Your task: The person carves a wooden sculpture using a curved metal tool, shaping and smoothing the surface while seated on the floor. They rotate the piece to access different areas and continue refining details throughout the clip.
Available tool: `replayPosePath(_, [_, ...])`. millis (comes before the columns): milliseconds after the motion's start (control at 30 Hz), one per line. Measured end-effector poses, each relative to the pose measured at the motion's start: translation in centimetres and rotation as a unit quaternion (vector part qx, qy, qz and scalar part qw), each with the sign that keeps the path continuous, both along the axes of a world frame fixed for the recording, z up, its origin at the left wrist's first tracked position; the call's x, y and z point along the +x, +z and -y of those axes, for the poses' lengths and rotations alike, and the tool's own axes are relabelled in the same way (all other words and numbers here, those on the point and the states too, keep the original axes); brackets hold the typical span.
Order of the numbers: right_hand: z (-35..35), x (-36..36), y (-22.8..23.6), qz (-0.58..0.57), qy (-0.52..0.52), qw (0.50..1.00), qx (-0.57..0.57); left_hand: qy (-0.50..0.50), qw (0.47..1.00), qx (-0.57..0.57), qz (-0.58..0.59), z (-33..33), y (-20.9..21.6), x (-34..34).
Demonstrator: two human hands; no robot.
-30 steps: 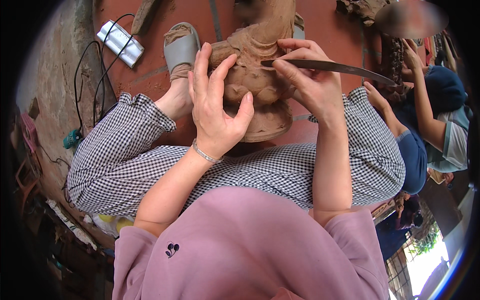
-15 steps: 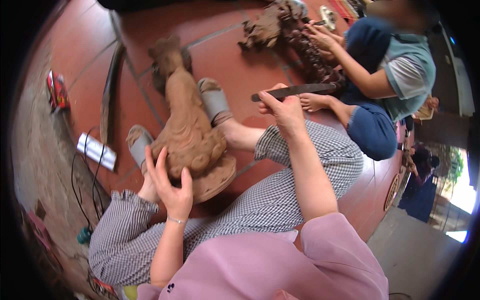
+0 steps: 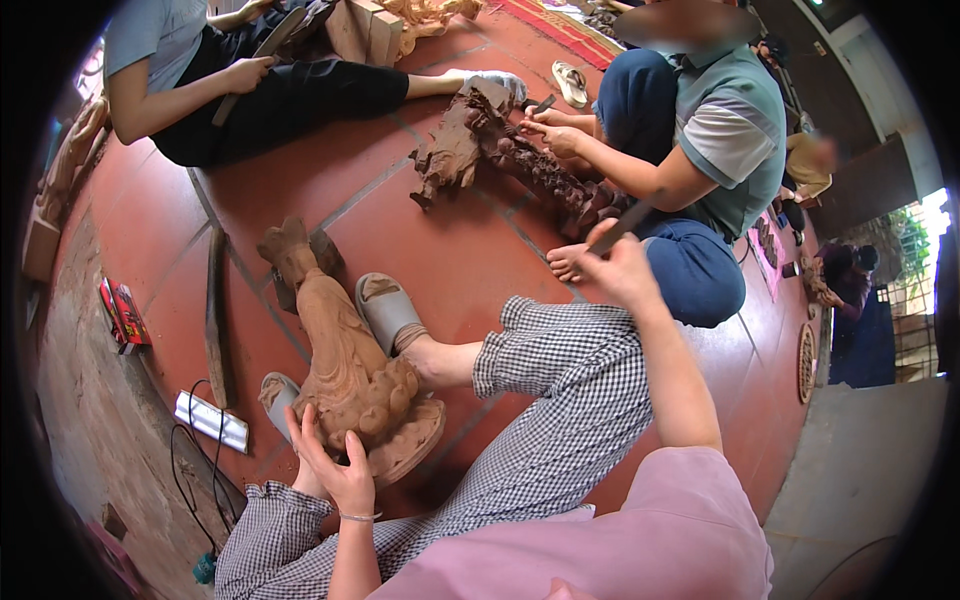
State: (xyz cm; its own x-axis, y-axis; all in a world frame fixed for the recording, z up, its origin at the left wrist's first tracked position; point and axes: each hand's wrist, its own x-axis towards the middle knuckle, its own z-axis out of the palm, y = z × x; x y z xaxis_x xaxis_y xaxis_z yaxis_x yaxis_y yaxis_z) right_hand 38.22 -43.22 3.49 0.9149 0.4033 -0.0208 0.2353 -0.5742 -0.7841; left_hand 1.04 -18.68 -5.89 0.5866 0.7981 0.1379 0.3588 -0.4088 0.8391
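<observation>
A brown wooden carving (image 3: pixel 338 335) lies on the floor between my feet, its rounded, lumpy lower end and flat base toward me. My left hand (image 3: pixel 338 472) rests against the lumpy end near the base, fingers spread. Off to the right, raised above my knee, my right hand (image 3: pixel 622 272) is closed round a dark, flat file (image 3: pixel 632 216). The file points up and to the right, apart from the carving. A dark block (image 3: pixel 328 255) sits by the carving's narrow far end.
A long curved wooden stick (image 3: pixel 215 320) and a white power strip (image 3: pixel 212 422) with black cords lie at left, near a red box (image 3: pixel 123 315). A co-worker at right handles a dark gnarled carving (image 3: pixel 490 150); another person sits at the far left. Sandals (image 3: pixel 570 84) lie beyond.
The view has tilted up, showing more of the far floor and a second co-worker. My right hand has swung outward with the file. My left hand stays on the carving.
</observation>
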Motion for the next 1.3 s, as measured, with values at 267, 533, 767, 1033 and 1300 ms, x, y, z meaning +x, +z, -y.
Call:
replayPosePath(267, [-8.3, -13.4, 0.8, -0.378, 0.395, 0.837, -0.025, -0.114, 0.972, -0.152, 0.137, 2.7, 3.0, 1.2])
replayPosePath(533, [-11.7, -18.0, -0.8, -0.346, 0.515, 0.779, -0.089, -0.057, 0.936, -0.343, 0.054, 2.4, 4.9, 1.1])
replayPosePath(767, [-12.6, -18.9, -3.4, 0.193, 0.414, 0.885, 0.086, -0.076, 0.866, -0.481, 0.112, 2.4, 5.9, 0.8])
replayPosePath(1033, [-14.5, -20.1, -4.4, 0.183, 0.423, 0.874, 0.154, -0.126, 0.852, -0.482, 0.16, 3.6, 4.6, 0.5])
replayPosePath(1300, [-17.0, -18.2, -5.3, -0.344, 0.127, 0.904, 0.221, -0.185, 0.97, 0.148, -0.046, 3.8, 1.6, 1.0])
